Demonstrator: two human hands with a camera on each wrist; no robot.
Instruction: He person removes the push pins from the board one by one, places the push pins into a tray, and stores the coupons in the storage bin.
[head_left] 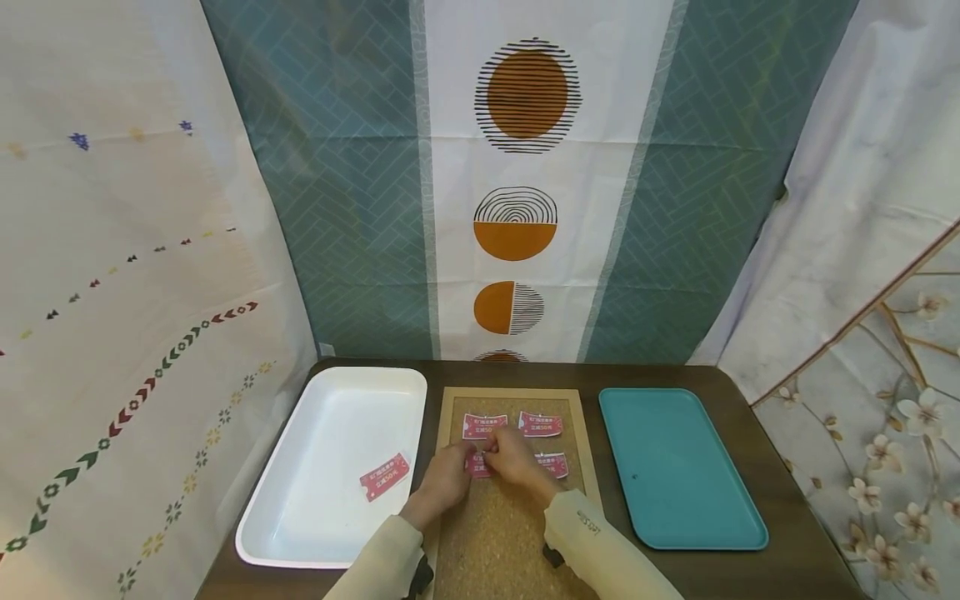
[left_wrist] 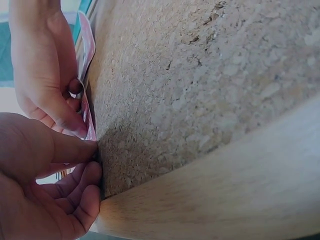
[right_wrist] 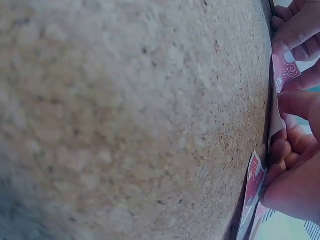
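Note:
On a wood-framed cork board (head_left: 502, 542), both hands meet at the lower-left pink paper coupon (head_left: 477, 467). My left hand (head_left: 447, 477) pinches near its left edge. Thumb and fingers of my right hand (head_left: 513, 455) are curled on its upper right part, seen close in the right wrist view with the coupon (right_wrist: 283, 72) between the hands. Whether a small pin is under the fingertips is hidden. Two coupons sit above, an upper-left coupon (head_left: 474, 427) and an upper-right coupon (head_left: 540, 425). A lower-right coupon (head_left: 555, 465) is partly behind my right hand.
At the left stands a white tray (head_left: 300, 500) with one loose pink coupon (head_left: 385, 477) in it. A teal tray (head_left: 682, 475) lies to the right of the board. All rest on a dark brown table (head_left: 795, 517), with curtains hanging around it.

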